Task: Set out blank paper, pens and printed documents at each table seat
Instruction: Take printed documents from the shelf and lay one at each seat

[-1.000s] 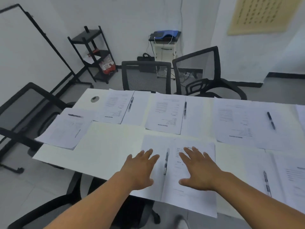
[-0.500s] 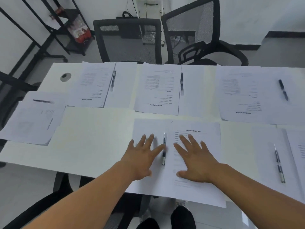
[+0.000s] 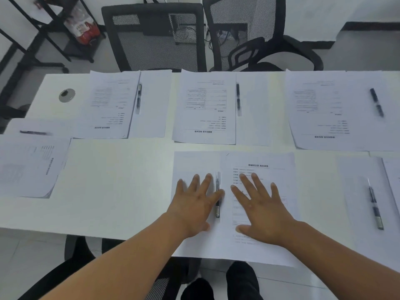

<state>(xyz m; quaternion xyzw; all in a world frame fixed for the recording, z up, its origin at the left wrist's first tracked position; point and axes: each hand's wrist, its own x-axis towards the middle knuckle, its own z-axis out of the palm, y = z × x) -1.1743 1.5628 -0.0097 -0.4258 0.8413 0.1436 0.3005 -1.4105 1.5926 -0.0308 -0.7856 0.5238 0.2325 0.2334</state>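
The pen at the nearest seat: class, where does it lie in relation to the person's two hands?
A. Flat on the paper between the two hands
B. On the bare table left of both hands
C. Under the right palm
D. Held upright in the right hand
A: the pen lies flat on the paper between the left hand and the right hand, both spread flat with fingers straight.

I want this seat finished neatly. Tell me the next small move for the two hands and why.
Probably slide both sheets away from the near edge. The left hand lies flat on the blank paper, the right hand flat on the printed document, with the pen between them. Both sheets overhang the table at its near edge, unlike the sets across it.
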